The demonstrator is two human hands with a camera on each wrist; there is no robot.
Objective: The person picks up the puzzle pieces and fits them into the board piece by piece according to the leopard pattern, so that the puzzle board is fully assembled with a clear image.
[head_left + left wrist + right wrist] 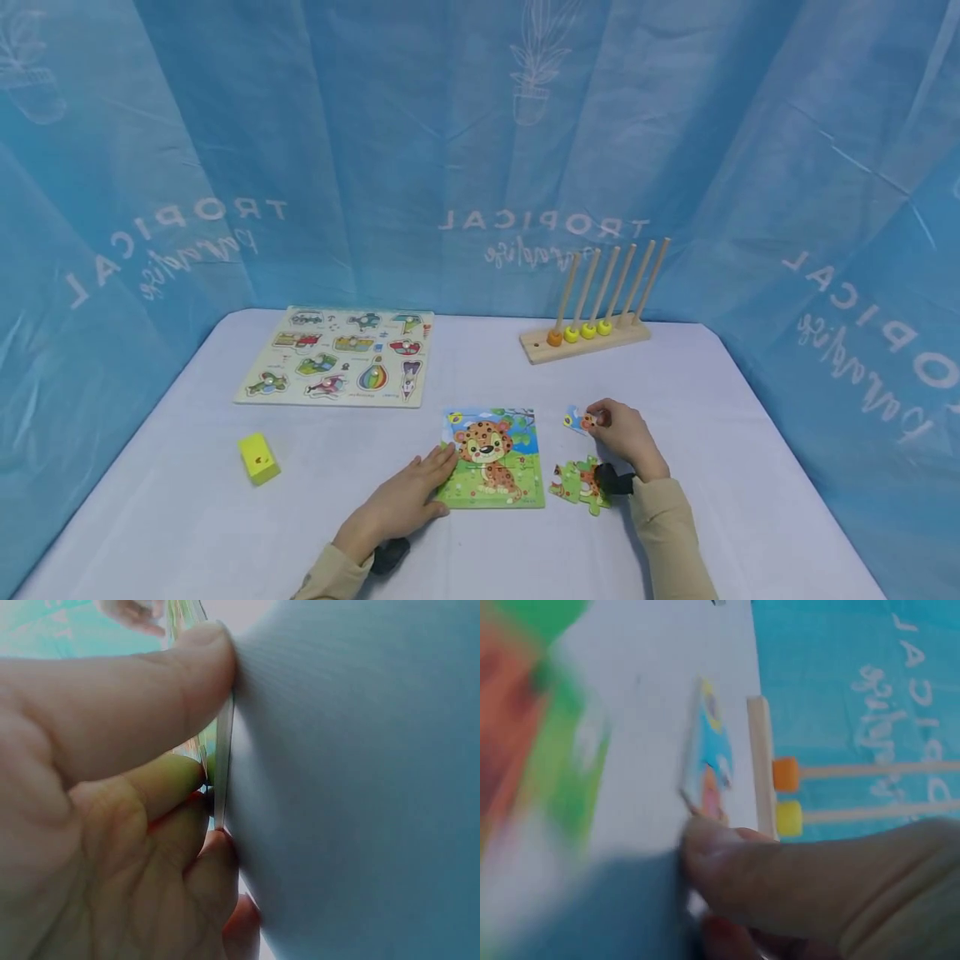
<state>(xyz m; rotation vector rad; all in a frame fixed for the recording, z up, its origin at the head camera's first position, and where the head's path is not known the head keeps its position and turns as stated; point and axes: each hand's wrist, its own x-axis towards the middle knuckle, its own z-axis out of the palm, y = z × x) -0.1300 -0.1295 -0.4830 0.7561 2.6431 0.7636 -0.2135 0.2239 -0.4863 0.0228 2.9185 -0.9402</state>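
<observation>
In the head view a square leopard picture board (491, 492) lies flat on the white table. My left hand (408, 496) rests at its left edge, fingers extended onto the board and thumb near the lower corner. Seen from the left wrist, the thumb (150, 697) lies along the board's thin edge (224, 750). My right hand (626, 433) pinches a blue and orange jigsaw piece (576, 418) between thumb and fingertips, to the right of the board. That piece stands tilted in the right wrist view. Several green and orange jigsaw pieces (570, 483) lie near my right wrist.
A wooden peg stand (540, 350) with upright rods and several orange and yellow beads is at the back right. At the back left lies a vehicle puzzle board (300, 396). A yellow block (258, 460) sits on the left. Blue curtains (375, 167) surround the table.
</observation>
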